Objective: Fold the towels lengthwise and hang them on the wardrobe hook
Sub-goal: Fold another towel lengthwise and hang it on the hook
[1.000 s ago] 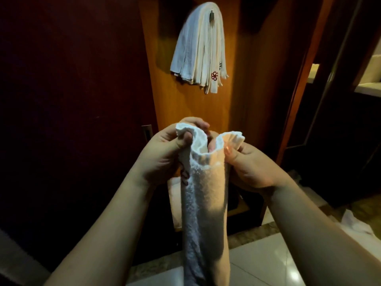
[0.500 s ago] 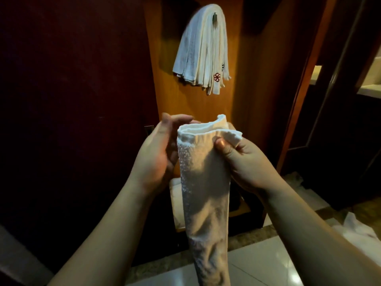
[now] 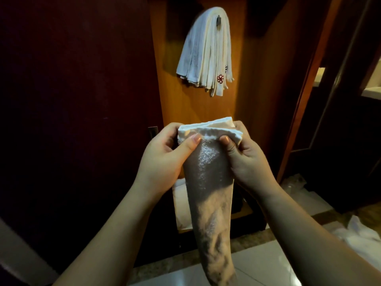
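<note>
Both hands are on one white towel right now, held up in front of the wardrobe. The left hand has the top edge pinched, thumb pressed on the near face and fingers curled round behind the left corner. The right hand does the same on the other corner, thumb in front, fingers wrapped round the back. So neither hand is loose, both are clamped on cloth, thumbs sitting close together with a short bit of towel between them.

Above the grip you can see the folded top edge as a few stacked layers, kind of wavy, poking up past the knuckles. Below the grip the towel hangs straight down as a long narrow strip between the two forearms, running out of sight at the bottom.

Further up from the hands, well apart from them, a bunch of hung towels is draped over the wardrobe hook on the orange wood panel. One of those has a small red logo near its lower end.

Behind and below the grip there's something pale on a low shelf, mostly hidden by the towel, can't say what. Off to the right of the right arm, some white cloth lies on the floor, which is shiny tile.
</note>
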Available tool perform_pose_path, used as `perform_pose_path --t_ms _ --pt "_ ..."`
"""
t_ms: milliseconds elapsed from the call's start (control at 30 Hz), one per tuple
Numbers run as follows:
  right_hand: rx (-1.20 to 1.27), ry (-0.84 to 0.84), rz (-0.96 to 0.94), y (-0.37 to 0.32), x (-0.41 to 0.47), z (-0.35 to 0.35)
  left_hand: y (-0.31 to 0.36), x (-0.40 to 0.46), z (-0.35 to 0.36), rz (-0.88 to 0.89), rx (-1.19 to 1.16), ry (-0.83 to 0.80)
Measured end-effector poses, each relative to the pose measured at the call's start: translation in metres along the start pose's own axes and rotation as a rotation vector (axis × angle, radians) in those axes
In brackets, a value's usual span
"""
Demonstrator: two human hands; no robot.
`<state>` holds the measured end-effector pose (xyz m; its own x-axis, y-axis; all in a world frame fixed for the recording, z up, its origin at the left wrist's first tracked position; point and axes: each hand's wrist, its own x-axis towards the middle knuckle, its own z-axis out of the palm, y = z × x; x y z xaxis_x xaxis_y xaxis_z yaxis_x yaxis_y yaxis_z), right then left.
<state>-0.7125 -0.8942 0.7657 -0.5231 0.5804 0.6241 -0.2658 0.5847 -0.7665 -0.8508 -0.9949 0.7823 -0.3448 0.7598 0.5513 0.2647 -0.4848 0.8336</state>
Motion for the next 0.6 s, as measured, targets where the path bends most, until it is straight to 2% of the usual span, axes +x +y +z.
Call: perform_pose_path --t_ms 167,300,367,500,600 --pt "-0.079 0.113 -0.178 0.006 -0.001 0.004 -0.004 0.004 -0.004 -0.001 -0.084 -0.018" --pt "-0.045 0.136 -0.174 0.005 0.002 0.005 -0.007 0.002 0.001 -0.03 -0.174 0.041" --pt "-0.008 0.17 -0.162 0.003 0.002 0.007 -0.011 0.001 0.002 -0.104 -0.202 0.025" --pt "0.054 0.285 -0.118 -0.001 0.007 0.007 -0.027 -0.003 0.003 -0.389 -0.249 -0.141" --pt "0.11 0.309 -0.036 0.0 0.012 0.005 -0.034 -0.006 0.007 -0.442 -0.221 -0.122"
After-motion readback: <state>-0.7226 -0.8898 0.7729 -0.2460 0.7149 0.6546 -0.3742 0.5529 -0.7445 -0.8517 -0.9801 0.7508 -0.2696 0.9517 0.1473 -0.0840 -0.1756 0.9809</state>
